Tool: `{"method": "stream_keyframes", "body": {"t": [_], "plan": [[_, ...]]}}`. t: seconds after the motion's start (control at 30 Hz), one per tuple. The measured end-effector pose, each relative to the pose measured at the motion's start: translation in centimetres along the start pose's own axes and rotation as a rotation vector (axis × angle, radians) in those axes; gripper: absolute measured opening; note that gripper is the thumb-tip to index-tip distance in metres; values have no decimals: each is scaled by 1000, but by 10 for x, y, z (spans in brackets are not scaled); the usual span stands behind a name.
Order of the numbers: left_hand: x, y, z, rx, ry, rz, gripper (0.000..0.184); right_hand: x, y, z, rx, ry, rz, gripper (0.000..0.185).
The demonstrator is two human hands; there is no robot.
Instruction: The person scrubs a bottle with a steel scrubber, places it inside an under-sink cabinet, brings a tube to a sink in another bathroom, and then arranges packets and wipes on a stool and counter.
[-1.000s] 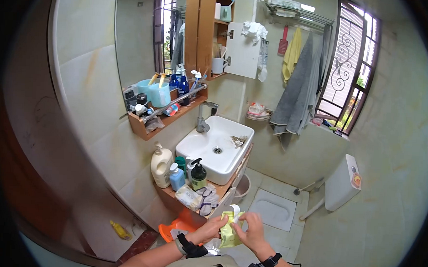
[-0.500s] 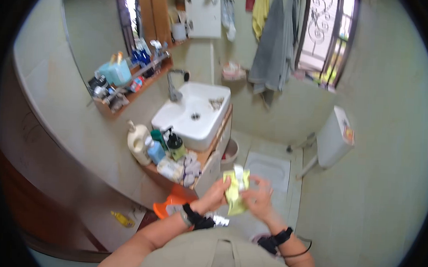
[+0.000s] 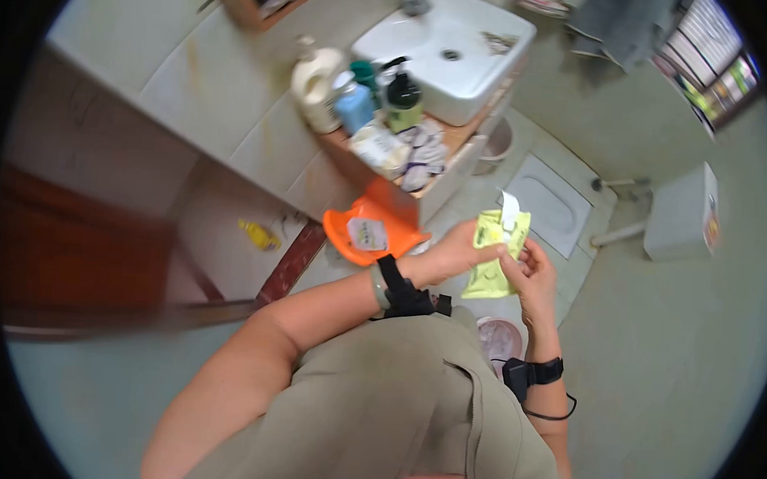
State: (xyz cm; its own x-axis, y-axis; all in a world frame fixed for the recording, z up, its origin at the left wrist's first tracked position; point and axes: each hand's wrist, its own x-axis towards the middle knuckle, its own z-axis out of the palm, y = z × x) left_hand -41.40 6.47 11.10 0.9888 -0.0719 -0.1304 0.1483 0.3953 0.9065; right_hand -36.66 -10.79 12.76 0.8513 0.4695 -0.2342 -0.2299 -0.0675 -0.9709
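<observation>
A yellow-green soft packet (image 3: pixel 495 274) hangs between my two hands, in front of my body. Its white flap stands up, lifted, at the top end. My left hand (image 3: pixel 456 253) grips the packet's left edge, thumb on the front face. My right hand (image 3: pixel 532 276) holds the right edge, thumb on the front and the other fingers partly behind it.
A white sink (image 3: pixel 450 54) sits on a wooden counter with pump bottles (image 3: pixel 402 99) and cloths (image 3: pixel 421 151). Below are an orange stool (image 3: pixel 337 229), a bin (image 3: pixel 497 146), a squat toilet (image 3: pixel 552 204) and a pink bucket (image 3: pixel 501 337). A yellow bottle (image 3: pixel 259 235) lies at left.
The view has tilted down and turned. My right hand, earlier at the flap with its fingers lifted, now grips the packet's right side. The flap stays raised.
</observation>
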Motion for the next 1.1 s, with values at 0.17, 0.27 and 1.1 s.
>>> {"method": "stream_keyframes", "body": {"t": [0.17, 0.27, 1.1], "plan": [[-45, -12, -27, 136, 139, -137, 32, -3, 21, 34, -32, -85, 171, 30], [-57, -54, -52, 165, 276, -95, 27, 5, 39, 62, -27, -86, 275, 24], [-79, -116, -254, 15, -119, -676, 51, 39, 160, 125, -95, -4, 576, 23]]}}
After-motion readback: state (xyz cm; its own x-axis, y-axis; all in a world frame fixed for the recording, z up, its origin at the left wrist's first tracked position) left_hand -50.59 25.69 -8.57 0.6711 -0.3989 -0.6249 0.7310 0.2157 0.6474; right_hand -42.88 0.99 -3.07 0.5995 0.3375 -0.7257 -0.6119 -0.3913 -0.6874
